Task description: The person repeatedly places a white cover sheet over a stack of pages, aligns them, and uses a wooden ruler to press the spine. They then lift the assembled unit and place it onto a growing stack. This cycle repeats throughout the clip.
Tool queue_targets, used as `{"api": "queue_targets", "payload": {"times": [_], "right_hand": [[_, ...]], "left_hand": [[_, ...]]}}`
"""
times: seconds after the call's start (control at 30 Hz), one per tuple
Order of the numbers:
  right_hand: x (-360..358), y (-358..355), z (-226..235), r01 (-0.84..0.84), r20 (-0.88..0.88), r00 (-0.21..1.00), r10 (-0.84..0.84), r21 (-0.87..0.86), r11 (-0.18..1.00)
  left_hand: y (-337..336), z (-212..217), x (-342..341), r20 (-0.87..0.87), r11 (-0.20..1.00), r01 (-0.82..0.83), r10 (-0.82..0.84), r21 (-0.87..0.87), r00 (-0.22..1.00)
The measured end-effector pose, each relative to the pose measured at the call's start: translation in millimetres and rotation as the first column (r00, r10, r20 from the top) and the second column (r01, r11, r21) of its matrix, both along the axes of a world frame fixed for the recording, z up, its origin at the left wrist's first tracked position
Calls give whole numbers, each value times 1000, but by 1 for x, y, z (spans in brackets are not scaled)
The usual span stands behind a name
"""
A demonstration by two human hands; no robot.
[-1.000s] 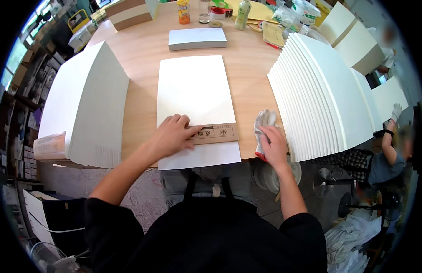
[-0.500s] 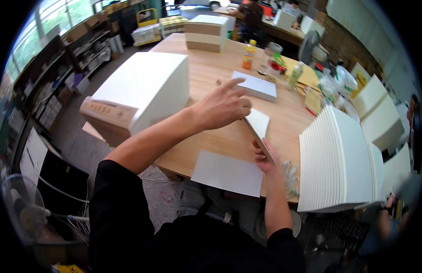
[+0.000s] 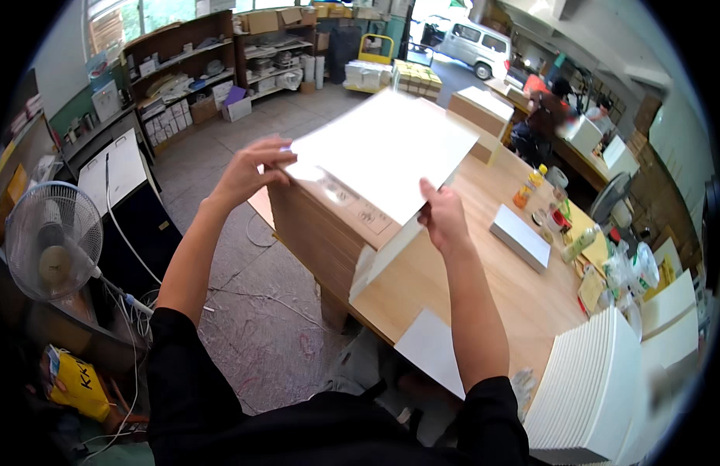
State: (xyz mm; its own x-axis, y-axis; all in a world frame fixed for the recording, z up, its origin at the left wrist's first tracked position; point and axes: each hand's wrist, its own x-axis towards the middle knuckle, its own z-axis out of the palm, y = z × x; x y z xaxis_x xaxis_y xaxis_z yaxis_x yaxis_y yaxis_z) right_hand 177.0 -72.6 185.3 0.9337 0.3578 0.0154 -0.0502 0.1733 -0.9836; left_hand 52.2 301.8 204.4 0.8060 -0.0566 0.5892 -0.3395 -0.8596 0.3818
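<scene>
A flat white board [image 3: 387, 147] lies tilted over the top of a tall block-like stack [image 3: 317, 237] with brown sides and a white right face. My left hand [image 3: 249, 172] is closed at the board's left corner, fingers on top and thumb lower down. At the opposite edge my right hand [image 3: 444, 219] pinches the board, its thumb on the upper face. Whether the board touches the stack all along cannot be made out. Near the table's front edge, beside my right forearm, is a white sheet [image 3: 431, 351].
The wooden table [image 3: 488, 303] also bears a thin white block [image 3: 520, 238], an orange drink bottle [image 3: 529, 186], a green bottle [image 3: 581, 243] and a large fanned pile of white boards [image 3: 585, 388]. A fan [image 3: 53, 241] stands left. Further back, a person [image 3: 542, 120] sits.
My hands and view have swung left, from the table's middle to the stack. The white board came along in my right hand; my left hand, raised and free before, has taken its other side.
</scene>
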Motion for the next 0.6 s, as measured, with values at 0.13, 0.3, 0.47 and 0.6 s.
{"api": "queue_targets", "payload": {"times": [0.13, 0.3, 0.47, 0.6], "right_hand": [[-18, 21, -2, 143, 157, 979, -132, -64, 988], [-8, 23, -4, 151, 172, 977, -129, -121, 981], [-26, -18, 4, 89, 36, 996, -88, -44, 995], [-98, -93, -38, 262, 251, 942, -225, -124, 957]], "left_hand": [[27, -24, 3, -206, 901, 43, -144, -432, 968], [44, -40, 19, -196, 805, 43, -195, -592, 961], [31, -33, 13, -212, 817, 14, -166, -576, 963], [41, -22, 8, -175, 910, 28, -110, -415, 978]]}}
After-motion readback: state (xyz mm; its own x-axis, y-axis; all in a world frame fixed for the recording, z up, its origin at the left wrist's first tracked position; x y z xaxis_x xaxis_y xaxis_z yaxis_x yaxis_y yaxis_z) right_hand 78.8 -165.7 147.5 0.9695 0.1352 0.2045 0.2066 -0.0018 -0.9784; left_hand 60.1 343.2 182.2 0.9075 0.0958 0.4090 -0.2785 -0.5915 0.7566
